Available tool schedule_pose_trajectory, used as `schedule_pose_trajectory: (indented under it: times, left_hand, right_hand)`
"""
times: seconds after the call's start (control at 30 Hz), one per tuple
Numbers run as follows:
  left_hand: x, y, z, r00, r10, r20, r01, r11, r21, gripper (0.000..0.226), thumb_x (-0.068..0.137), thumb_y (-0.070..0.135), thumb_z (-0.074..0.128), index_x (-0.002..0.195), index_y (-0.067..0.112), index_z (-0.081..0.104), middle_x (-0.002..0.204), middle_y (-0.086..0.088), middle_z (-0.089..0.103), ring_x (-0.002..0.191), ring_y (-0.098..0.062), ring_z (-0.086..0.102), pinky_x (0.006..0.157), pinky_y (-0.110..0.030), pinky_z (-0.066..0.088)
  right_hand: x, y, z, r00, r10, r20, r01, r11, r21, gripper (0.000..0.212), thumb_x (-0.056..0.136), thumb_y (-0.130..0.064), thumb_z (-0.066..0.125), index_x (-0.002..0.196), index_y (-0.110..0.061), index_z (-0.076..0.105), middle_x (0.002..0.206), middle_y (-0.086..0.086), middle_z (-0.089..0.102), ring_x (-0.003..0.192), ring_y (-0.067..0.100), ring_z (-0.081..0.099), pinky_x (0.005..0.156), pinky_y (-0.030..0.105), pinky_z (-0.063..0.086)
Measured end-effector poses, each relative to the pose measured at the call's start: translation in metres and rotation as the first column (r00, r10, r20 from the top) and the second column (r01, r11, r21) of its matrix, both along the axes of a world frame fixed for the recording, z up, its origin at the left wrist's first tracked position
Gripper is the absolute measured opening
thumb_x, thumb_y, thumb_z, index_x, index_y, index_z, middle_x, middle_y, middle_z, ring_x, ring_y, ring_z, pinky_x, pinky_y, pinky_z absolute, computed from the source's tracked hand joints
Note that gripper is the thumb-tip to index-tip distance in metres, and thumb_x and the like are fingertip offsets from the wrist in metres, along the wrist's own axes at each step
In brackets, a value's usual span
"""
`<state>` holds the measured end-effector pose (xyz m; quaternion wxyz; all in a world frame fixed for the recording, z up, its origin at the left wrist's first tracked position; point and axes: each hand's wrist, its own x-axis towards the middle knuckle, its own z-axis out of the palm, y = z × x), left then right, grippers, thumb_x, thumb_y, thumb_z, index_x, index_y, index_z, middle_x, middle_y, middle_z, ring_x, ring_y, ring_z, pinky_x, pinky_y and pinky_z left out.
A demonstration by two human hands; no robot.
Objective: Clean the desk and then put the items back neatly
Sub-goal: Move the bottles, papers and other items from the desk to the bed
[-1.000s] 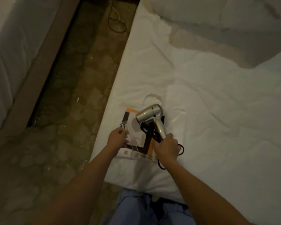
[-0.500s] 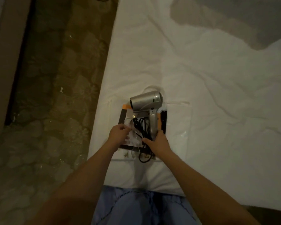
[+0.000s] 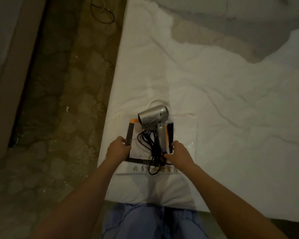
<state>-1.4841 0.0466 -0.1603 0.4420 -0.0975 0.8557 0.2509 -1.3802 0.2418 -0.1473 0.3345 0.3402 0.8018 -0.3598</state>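
White bed sheet (image 3: 214, 100), patterned carpet (image 3: 59, 118) on the left: I hold a loaded paper bag at the near edge.

Nearest, my left hand (image 3: 117, 150) pinches the left border of the flat paper bag (image 3: 138, 152); my right hand (image 3: 178, 154) is curled on its right border, beside a black comb (image 3: 170, 135). If I lift unevenly, the hair dryer (image 3: 154, 116) lying loose on top could slide off, and its tangled black cord (image 3: 150, 144), trailing over the near border, could snag or drag it off the bed. Farther off, only rumpled sheet.
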Motion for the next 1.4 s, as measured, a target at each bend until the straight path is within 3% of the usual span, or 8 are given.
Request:
schedule_pose_trajectory:
  times: [0.2,0.33,0.4,0.5,0.67,0.93,1.17,1.4]
  left_hand:
    - [0.01,0.028,0.051,0.972,-0.226,-0.067,0.228,0.974,0.019,0.026,0.088,0.018,0.06,0.111,0.006,0.061,0.11,-0.013,0.062,0.105,-0.029,0.058,0.079,-0.028,0.042]
    - [0.032,0.087,0.094,0.879,-0.446,-0.167,0.464,0.88,0.097,0.005,0.084,0.012,0.059,0.086,0.008,0.06,0.09,-0.014,0.064,0.09,-0.031,0.061,0.075,-0.036,0.047]
    - [0.052,0.124,0.116,0.782,-0.567,-0.257,0.604,0.791,0.093,0.01,0.085,0.013,0.059,0.092,0.008,0.063,0.098,-0.015,0.067,0.095,-0.03,0.062,0.079,-0.034,0.047]
    - [0.102,0.181,0.151,0.551,-0.75,-0.367,0.816,0.577,0.045,0.022,0.088,0.019,0.056,0.109,0.012,0.062,0.111,-0.007,0.064,0.106,-0.024,0.057,0.082,-0.027,0.042]
    - [0.224,0.257,0.195,0.228,-0.843,-0.487,0.963,0.27,-0.018,0.022,0.089,0.023,0.057,0.109,0.014,0.062,0.113,-0.004,0.064,0.109,-0.019,0.056,0.085,-0.024,0.041]
    - [0.473,0.321,0.234,-0.177,-0.81,-0.559,0.984,-0.155,-0.087,0.021,0.087,0.026,0.059,0.106,0.018,0.063,0.113,-0.002,0.063,0.103,-0.018,0.058,0.083,-0.026,0.044]
    - [0.671,0.35,0.263,-0.513,-0.654,-0.557,0.839,-0.518,-0.165,0.016,0.087,0.022,0.054,0.099,0.017,0.062,0.106,-0.005,0.064,0.097,-0.022,0.059,0.073,-0.026,0.041]
    - [0.845,0.375,0.271,-0.7,-0.472,-0.536,0.625,-0.768,-0.141,0.009,0.081,0.023,0.062,0.078,0.024,0.054,0.091,-0.001,0.062,0.087,-0.018,0.059,0.074,-0.03,0.047]
  right_hand:
    - [0.03,0.03,0.062,0.999,-0.041,-0.029,0.044,0.996,0.077,0.054,0.088,-0.028,0.065,0.131,-0.004,0.042,0.131,0.014,0.049,0.12,0.026,0.048,0.093,0.028,0.039]
    - [0.085,0.056,0.108,0.989,-0.122,-0.084,0.134,0.979,0.157,0.049,0.088,-0.028,0.064,0.127,-0.007,0.044,0.128,0.013,0.051,0.117,0.025,0.049,0.094,0.032,0.043]
    - [0.124,0.07,0.131,0.976,-0.186,-0.11,0.203,0.963,0.177,0.049,0.088,-0.029,0.063,0.128,-0.008,0.044,0.128,0.011,0.051,0.117,0.024,0.049,0.092,0.031,0.042]
    - [0.194,0.089,0.159,0.953,-0.269,-0.137,0.294,0.93,0.219,0.048,0.088,-0.031,0.062,0.128,-0.009,0.045,0.127,0.01,0.051,0.115,0.024,0.049,0.09,0.03,0.041]
    - [0.336,0.108,0.203,0.865,-0.442,-0.237,0.498,0.811,0.307,0.045,0.087,-0.029,0.063,0.124,-0.01,0.048,0.122,0.01,0.055,0.112,0.024,0.051,0.087,0.028,0.041]
    - [0.587,0.089,0.248,0.65,-0.675,-0.348,0.759,0.553,0.345,0.036,0.089,-0.027,0.06,0.121,-0.009,0.057,0.122,0.01,0.059,0.112,0.023,0.054,0.079,0.021,0.035]
    - [0.77,0.045,0.266,0.404,-0.853,-0.331,0.875,0.254,0.413,0.044,0.09,-0.034,0.06,0.124,-0.008,0.053,0.123,0.011,0.058,0.11,0.028,0.056,0.087,0.033,0.044]
    - [0.89,0.006,0.263,0.104,-0.934,-0.341,0.931,-0.029,0.364,0.051,0.081,-0.034,0.071,0.123,-0.013,0.053,0.12,0.007,0.06,0.107,0.024,0.057,0.086,0.034,0.049]
